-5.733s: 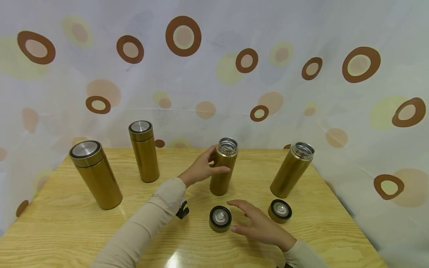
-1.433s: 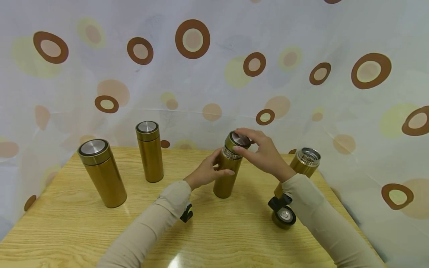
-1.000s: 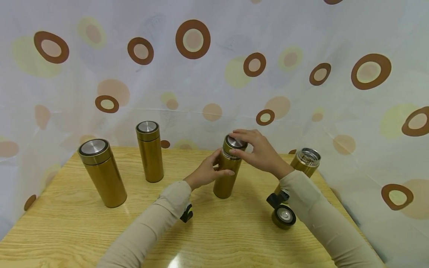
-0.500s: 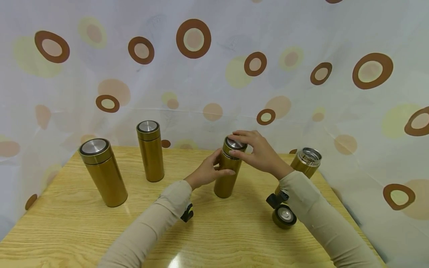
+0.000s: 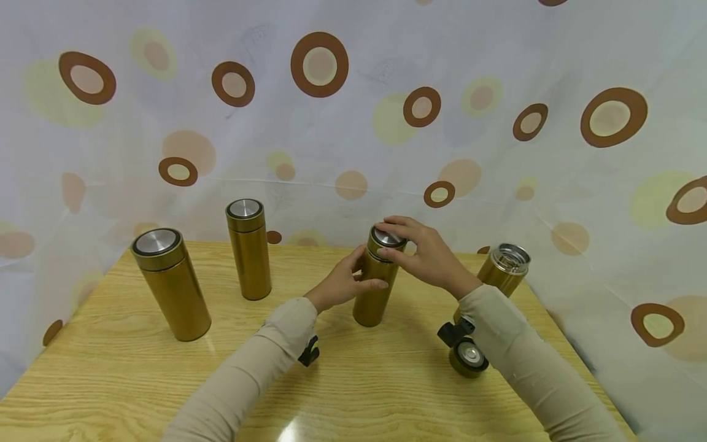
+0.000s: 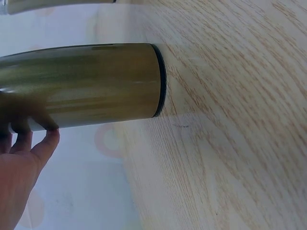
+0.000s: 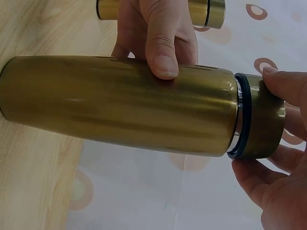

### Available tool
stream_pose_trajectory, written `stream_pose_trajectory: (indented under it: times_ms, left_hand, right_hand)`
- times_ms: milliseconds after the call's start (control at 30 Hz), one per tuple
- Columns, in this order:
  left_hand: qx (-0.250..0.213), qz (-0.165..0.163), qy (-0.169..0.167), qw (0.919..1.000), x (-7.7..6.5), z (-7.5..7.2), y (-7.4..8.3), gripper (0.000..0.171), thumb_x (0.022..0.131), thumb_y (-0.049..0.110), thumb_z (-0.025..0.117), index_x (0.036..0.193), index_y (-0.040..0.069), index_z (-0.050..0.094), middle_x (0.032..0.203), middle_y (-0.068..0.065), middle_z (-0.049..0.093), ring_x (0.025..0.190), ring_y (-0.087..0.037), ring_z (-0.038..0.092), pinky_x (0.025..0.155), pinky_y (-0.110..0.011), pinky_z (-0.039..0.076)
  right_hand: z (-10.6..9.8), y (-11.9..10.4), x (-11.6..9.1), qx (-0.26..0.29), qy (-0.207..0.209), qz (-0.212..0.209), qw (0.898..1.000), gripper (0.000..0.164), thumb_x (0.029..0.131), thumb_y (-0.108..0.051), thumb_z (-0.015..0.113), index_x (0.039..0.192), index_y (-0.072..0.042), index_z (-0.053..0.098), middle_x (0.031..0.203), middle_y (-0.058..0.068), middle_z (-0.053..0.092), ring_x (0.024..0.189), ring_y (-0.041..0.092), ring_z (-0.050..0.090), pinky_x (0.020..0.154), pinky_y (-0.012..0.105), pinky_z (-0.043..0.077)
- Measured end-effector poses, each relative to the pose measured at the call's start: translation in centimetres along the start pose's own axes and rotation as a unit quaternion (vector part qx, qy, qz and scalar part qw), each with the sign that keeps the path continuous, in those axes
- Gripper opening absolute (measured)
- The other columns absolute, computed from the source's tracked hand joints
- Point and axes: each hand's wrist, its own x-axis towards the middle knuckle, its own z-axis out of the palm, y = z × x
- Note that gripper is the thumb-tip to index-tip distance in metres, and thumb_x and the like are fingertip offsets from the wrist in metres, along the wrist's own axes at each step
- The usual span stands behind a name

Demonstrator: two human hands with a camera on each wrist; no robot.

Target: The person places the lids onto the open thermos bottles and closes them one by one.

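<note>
A gold vacuum flask point(image 5: 371, 305) stands upright on the wooden table, its lid point(image 5: 389, 238) seated over the mouth. My left hand point(image 5: 341, 283) grips the body below the neck, thumb along the near side. From the right, my right hand point(image 5: 429, 253) holds the lid, fingers over the far side and thumb at the near side. A thin strip of steel neck shows under the black ring of the lid in the right wrist view. Fingers of the left hand point(image 6: 21, 167) reach the flask wall in the left wrist view. The palm side of the left hand is mostly hidden.
Two lidded gold flasks, a wider one point(image 5: 171, 288) and a slimmer one point(image 5: 247, 252), stand on the left. An uncapped flask point(image 5: 499, 273) stands at the right, partly behind the right forearm. Its upturned lid point(image 5: 469, 361) lies in front. A patterned curtain point(image 5: 353, 123) hangs behind the table point(image 5: 353, 393).
The right hand took the upturned lid from the table, brought it over the middle flask and lowered it onto the neck. The left hand keeps its grip. Over the last half second little moves.
</note>
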Motion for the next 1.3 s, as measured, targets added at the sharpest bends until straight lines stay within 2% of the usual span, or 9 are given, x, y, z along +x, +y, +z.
stream_pose_trajectory:
  times_ms: [367,667,933,1067,1300]
  left_hand:
    - [0.000,0.005,-0.001,1.0000,0.0,0.0,-0.2,0.077,0.091,0.018,0.068,0.153,0.026,0.021,0.147,-0.003,0.039,0.137,-0.025,0.036,0.112,-0.048,0.031]
    - [0.000,0.004,-0.003,1.0000,-0.1,0.0,0.0,0.077,0.092,0.017,0.067,0.153,0.025,0.021,0.148,-0.003,0.038,0.139,-0.025,0.035,0.112,-0.049,0.030]
    - [0.004,0.014,0.001,0.9999,1.3,-0.1,-2.5,0.080,0.090,0.022,0.069,0.152,0.034,0.020,0.149,0.002,0.037,0.139,-0.023,0.034,0.111,-0.052,0.030]
    - [0.005,0.018,0.003,0.9998,1.3,-0.1,-2.8,0.080,0.089,0.027,0.070,0.150,0.039,0.021,0.147,0.005,0.038,0.138,-0.021,0.035,0.111,-0.051,0.031]
    - [0.009,0.024,0.004,0.9997,1.2,-0.1,-2.7,0.080,0.089,0.030,0.070,0.149,0.044,0.020,0.148,0.008,0.036,0.138,-0.020,0.036,0.111,-0.051,0.032]
  right_hand:
    - [0.5,0.2,-0.4,0.032,0.033,-0.001,0.999,0.046,0.092,-0.019,0.066,0.136,-0.009,0.055,0.143,0.010,0.046,0.126,0.028,0.050,0.093,0.045,0.050]
    - [0.6,0.3,-0.5,0.027,0.034,0.004,0.999,0.046,0.093,-0.022,0.066,0.136,-0.011,0.056,0.144,0.008,0.046,0.127,0.027,0.049,0.095,0.045,0.049]
    - [1.0,0.1,-0.5,0.035,0.046,0.008,0.998,0.046,0.091,-0.022,0.068,0.135,-0.012,0.057,0.143,0.007,0.046,0.129,0.026,0.047,0.096,0.044,0.049]
    - [1.4,0.0,-0.5,0.030,0.069,0.011,0.997,0.045,0.090,-0.022,0.069,0.133,-0.011,0.059,0.140,0.008,0.049,0.125,0.026,0.050,0.095,0.043,0.050]
    - [2.8,-0.1,-0.8,0.024,0.138,0.029,0.990,0.045,0.087,-0.024,0.072,0.129,-0.010,0.062,0.136,0.010,0.052,0.123,0.026,0.053,0.094,0.041,0.051]
